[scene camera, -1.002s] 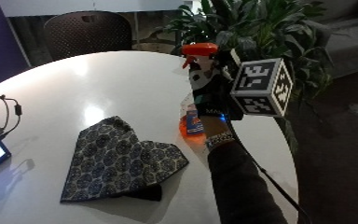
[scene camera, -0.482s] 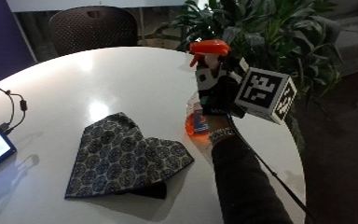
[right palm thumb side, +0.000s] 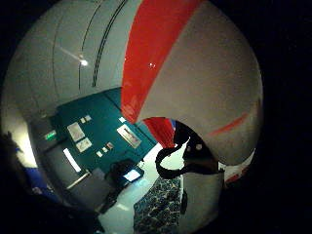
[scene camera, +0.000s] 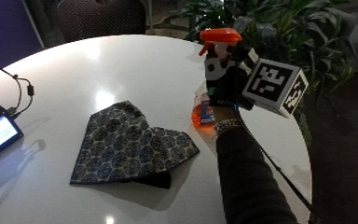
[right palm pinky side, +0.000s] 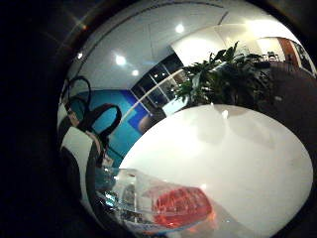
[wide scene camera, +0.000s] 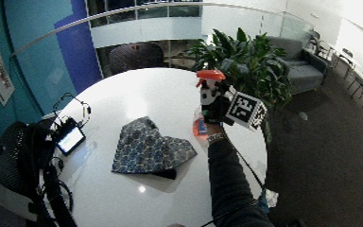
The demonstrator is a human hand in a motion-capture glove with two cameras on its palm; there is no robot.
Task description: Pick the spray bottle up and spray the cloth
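Outside view, right of centre: gloved right hand point(scene camera: 223, 86) clenched round spray bottle point(scene camera: 215, 70), lifted off the white table point(scene camera: 135, 65), orange nozzle uppermost; pick-up apparently complete, aiming at patterned cloth point(scene camera: 128, 142) at lower left and squeezing trigger next.

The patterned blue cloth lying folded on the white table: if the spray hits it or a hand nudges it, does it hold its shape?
Probably not. The patterned blue cloth lies flat in soft folds, so it looks floppy. It seems light and would likely slide or bunch on the smooth white table.
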